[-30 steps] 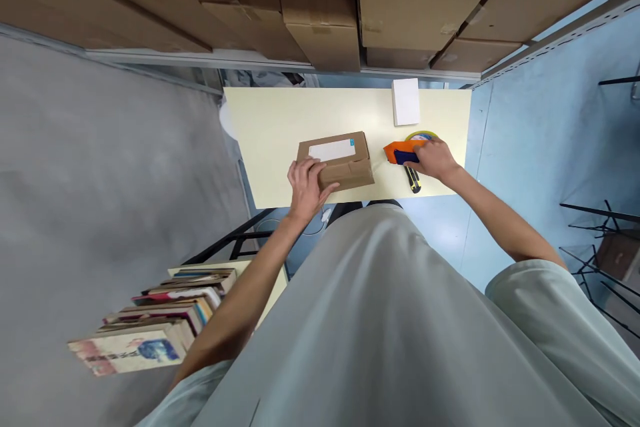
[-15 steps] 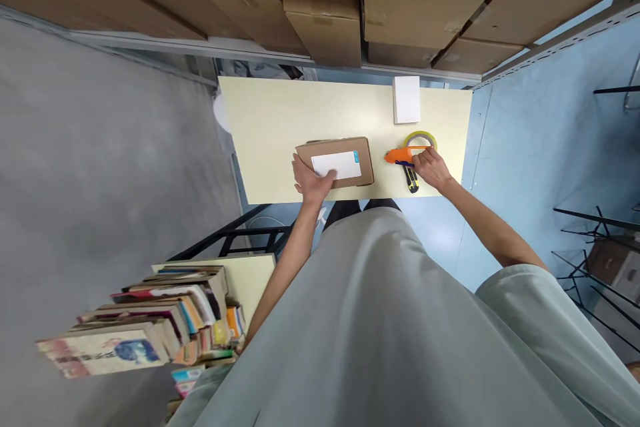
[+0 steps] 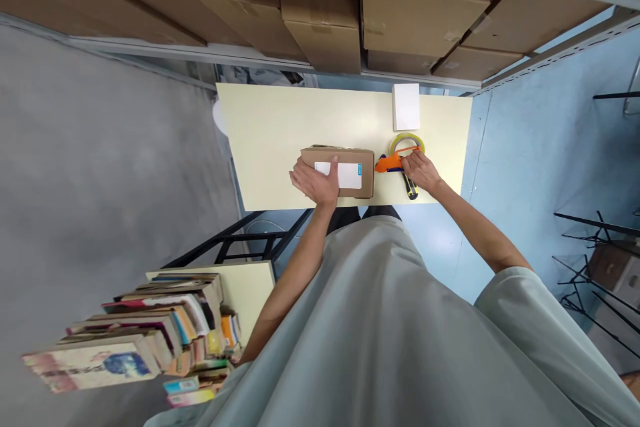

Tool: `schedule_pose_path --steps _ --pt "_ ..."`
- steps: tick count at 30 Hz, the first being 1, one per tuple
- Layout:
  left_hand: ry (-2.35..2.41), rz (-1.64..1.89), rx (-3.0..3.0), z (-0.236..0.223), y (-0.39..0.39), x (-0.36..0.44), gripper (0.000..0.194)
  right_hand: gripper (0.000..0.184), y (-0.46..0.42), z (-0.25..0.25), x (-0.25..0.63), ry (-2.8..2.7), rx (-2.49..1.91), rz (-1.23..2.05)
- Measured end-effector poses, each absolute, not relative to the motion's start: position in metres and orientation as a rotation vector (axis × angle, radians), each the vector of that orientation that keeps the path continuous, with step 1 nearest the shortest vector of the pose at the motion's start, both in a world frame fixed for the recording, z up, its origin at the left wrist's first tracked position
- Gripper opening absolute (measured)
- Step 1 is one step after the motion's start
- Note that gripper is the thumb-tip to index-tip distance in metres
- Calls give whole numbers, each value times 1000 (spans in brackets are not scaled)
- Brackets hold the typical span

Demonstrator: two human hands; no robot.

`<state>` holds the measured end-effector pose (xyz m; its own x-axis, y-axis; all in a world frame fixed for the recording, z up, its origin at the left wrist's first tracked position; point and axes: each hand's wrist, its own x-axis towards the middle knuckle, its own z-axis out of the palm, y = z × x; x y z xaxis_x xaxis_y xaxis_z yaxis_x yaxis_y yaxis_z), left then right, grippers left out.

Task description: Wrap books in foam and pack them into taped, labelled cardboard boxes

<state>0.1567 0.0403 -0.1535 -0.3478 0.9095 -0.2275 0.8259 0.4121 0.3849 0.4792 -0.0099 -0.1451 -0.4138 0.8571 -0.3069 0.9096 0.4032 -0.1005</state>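
Note:
A small brown cardboard box point(image 3: 368, 180) with a white label point(image 3: 351, 175) lies near the front edge of the pale table. My left hand point(image 3: 316, 181) grips its left end, thumb across the top and fingers along the side. My right hand point(image 3: 421, 170) is closed on the handle of an orange tape dispenser point(image 3: 389, 163) carrying a roll of yellowish tape point(image 3: 395, 141). The dispenser's front end is at the box's right side; whether it touches, I cannot tell. Under the dispenser and beside my right hand lies a black and yellow utility knife point(image 3: 411, 190), partly covered.
A white box point(image 3: 406, 108) stands at the back right of the table point(image 3: 270, 120). Large cartons point(image 3: 425, 7) fill a shelf above the far edge. At lower left, stacks of books point(image 3: 150, 333) rest on another surface. Black metal legs point(image 3: 225, 240) stand between.
My right hand has brought the tape dispenser left, up to the box's right side. The box has straightened slightly, and my left thumb has moved farther up over the label.

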Motion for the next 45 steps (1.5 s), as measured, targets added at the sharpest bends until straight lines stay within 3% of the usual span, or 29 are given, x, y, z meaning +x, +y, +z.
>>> schedule_pose_path --steps 17,33,40,45 --pt "2010 303 1676 -162 53 138 102 42 22 -138 528 2710 1109 -391" --pt "2023 78 1625 -132 73 148 103 46 25 -126 478 2518 1287 -530" --pt "2314 -35 1065 -132 83 177 154 50 -18 -128 410 2501 1204 -540" --pt "2164 1 1508 -125 78 176 128 46 -32 -131 397 2565 1125 -568"
